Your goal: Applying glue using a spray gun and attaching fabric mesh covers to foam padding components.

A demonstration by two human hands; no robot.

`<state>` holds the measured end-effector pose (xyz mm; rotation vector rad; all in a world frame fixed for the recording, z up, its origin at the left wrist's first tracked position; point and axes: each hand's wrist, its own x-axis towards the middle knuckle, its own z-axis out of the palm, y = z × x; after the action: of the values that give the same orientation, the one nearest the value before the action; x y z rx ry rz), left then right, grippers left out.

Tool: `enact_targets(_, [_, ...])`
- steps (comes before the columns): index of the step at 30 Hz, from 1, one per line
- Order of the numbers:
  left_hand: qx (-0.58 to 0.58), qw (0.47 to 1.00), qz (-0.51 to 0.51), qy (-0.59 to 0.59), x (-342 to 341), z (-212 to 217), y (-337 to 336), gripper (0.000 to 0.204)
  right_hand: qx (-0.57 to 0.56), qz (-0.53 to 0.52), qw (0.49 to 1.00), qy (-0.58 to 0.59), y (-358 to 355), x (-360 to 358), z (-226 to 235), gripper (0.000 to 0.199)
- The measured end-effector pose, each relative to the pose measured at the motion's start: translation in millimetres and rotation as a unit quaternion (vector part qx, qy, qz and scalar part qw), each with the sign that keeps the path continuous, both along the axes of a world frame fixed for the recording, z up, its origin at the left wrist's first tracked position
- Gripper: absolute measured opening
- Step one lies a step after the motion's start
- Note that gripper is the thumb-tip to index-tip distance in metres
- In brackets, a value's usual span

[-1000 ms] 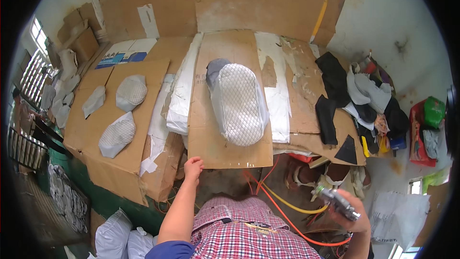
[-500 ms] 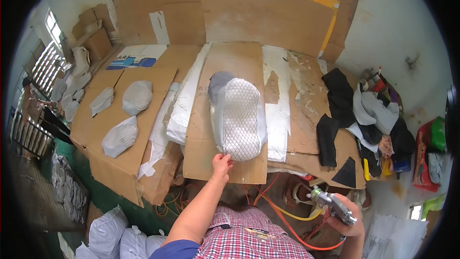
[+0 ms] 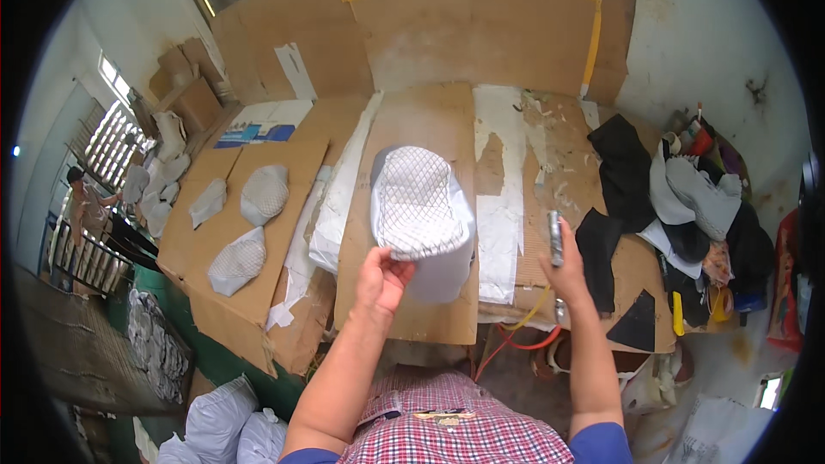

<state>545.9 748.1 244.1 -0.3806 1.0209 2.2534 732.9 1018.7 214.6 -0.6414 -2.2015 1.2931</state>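
Observation:
On the cardboard sheet (image 3: 357, 288) before me lies a white-grey fabric piece (image 3: 418, 193) with a diamond-quilted face. My left hand (image 3: 384, 282) pinches its near edge between thumb and fingers and holds that end raised. Below the lifted edge a smooth pale grey surface (image 3: 443, 282) shows, and a darker grey edge peeks out at the far left. To the right, over the bench, my right hand (image 3: 569, 273) grips a metal spray gun (image 3: 555, 236), with a yellow and an orange hose near it.
Several similar quilted pieces (image 3: 264, 195) lie on the cardboard at left. Black fabric pieces (image 3: 620, 172) and a cluttered heap (image 3: 700, 198) occupy the right side. Cardboard panels (image 3: 412, 43) stand behind the bench. White sacks (image 3: 210, 412) sit at lower left; another person (image 3: 90, 210) stands far left.
My left hand has lifted the near edge of the quilted piece and folded it away from me. My right hand has brought the spray gun up and forward over the bench.

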Motion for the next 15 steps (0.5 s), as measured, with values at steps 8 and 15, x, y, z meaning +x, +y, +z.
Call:
enact_targets(8, [0.154, 0.987, 0.038, -0.006, -24, 53, 9, 0.019, -0.646, 0.228, 0.71, 0.16, -98, -94, -22, 0.068])
enact_targets(15, [0.144, 0.985, 0.076, 0.048, -24, 98, -35, 0.012, -0.034, 0.03, 0.98, 0.194, -107, -97, 5, 0.062])
